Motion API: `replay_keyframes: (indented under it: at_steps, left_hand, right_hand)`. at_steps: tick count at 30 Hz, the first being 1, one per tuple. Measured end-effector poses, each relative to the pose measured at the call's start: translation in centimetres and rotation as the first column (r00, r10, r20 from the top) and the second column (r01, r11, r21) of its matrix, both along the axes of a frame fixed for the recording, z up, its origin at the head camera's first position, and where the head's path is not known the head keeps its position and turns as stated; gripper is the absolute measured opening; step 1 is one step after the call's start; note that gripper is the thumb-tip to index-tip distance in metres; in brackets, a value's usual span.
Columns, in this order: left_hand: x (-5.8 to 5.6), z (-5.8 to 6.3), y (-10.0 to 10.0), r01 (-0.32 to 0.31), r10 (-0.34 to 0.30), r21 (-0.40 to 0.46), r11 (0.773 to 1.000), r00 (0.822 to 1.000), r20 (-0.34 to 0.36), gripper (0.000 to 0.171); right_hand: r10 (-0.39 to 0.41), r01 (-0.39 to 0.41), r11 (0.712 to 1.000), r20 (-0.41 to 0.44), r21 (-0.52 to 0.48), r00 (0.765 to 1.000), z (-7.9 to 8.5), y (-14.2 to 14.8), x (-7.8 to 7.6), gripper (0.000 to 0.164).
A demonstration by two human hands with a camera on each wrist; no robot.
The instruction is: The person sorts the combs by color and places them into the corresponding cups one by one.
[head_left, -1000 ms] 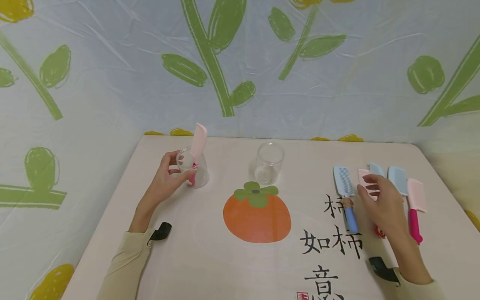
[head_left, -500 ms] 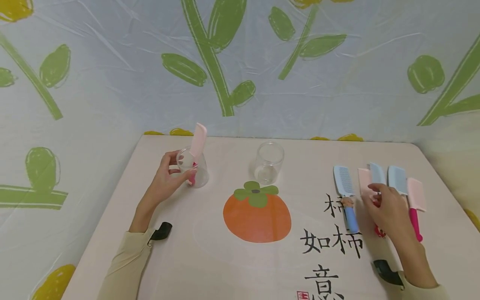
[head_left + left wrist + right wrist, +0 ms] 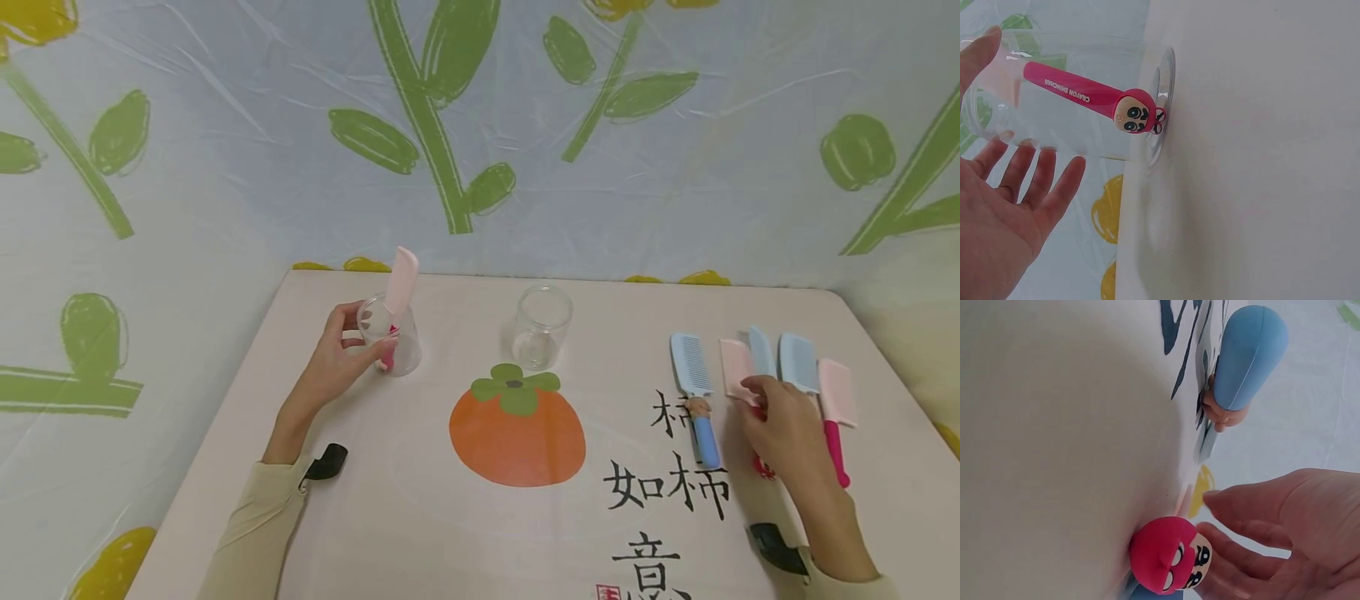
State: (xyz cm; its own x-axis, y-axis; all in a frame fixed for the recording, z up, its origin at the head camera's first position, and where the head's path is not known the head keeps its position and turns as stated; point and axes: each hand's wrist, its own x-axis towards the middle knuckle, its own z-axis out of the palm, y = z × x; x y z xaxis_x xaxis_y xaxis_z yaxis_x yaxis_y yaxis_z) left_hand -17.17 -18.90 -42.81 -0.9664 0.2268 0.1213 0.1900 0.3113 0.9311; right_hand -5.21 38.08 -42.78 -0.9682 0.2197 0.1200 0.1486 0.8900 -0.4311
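My left hand (image 3: 341, 354) holds a clear glass cup (image 3: 408, 350) around its side, thumb and fingers on opposite sides. Inside the cup a pink comb (image 3: 402, 279) leans with its head above the rim. The left wrist view shows its magenta handle (image 3: 1072, 87), ending in a cartoon face near the cup's base. Over a group of combs at the right, my right hand (image 3: 783, 425) has its thumb and fingers apart around the handle of a flat-lying pink comb (image 3: 735, 362). That comb's red cartoon end (image 3: 1163, 553) shows below the fingers in the right wrist view.
Another clear glass cup (image 3: 542, 329) stands at the back middle. A blue comb (image 3: 690, 364) lies left of my right hand. Beyond it are blue combs (image 3: 797, 362) and a pink comb (image 3: 836, 392). A persimmon print (image 3: 517, 446) and black characters mark the tabletop.
My right hand has lowered and shifted slightly right toward the pink comb's handle, its thumb and fingers drawing closer together. My left hand and the cup stay in place.
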Motion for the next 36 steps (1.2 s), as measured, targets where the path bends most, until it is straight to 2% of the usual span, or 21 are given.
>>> replay_keyframes:
  at_steps: [7, 14, 18, 24, 29, 31, 36]
  left_hand:
    - [0.1, 0.2, 0.0, -0.002, 0.002, 0.0, 1.0, 1.0, 0.008, 0.075]
    - [1.3, 2.3, 0.9, 0.001, -0.001, 0.008, 1.0, 1.0, 0.02, 0.073]
    - [1.7, 2.9, 1.1, 0.003, -0.004, 0.014, 1.0, 1.0, 0.018, 0.072]
    - [1.6, 2.8, 1.2, 0.011, -0.011, 0.016, 1.0, 1.0, 0.017, 0.073]
    - [1.6, 2.8, 1.1, 0.004, -0.004, 0.023, 1.0, 1.0, 0.024, 0.073]
    - [1.5, 2.6, 1.0, 0.002, -0.003, 0.025, 1.0, 1.0, 0.026, 0.073]
    - [0.6, 0.9, 0.5, -0.006, 0.006, 0.011, 1.0, 1.0, 0.027, 0.074]
  right_hand:
    - [0.016, -0.016, 1.0, -0.006, -0.002, 1.0, -0.1, 0.1, 0.1, 0.037]
    - [0.066, -0.066, 0.998, -0.009, 0.004, 0.998, -0.4, 0.4, -0.2, 0.036]
    - [0.115, -0.115, 0.993, -0.006, -0.002, 0.993, -0.5, 0.5, -0.5, 0.04]
    - [0.119, -0.117, 0.993, 0.062, -0.029, 0.991, -0.2, 0.8, -0.7, 0.051]
    - [0.136, -0.135, 0.991, 0.084, -0.022, 0.987, 0.0, 1.1, -1.0, 0.047]
    - [0.145, -0.143, 0.989, 0.098, -0.024, 0.985, 0.1, 1.2, -1.1, 0.044]
    - [0.147, -0.145, 0.989, 0.146, -0.026, 0.978, 0.9, 1.5, -1.3, 0.044]
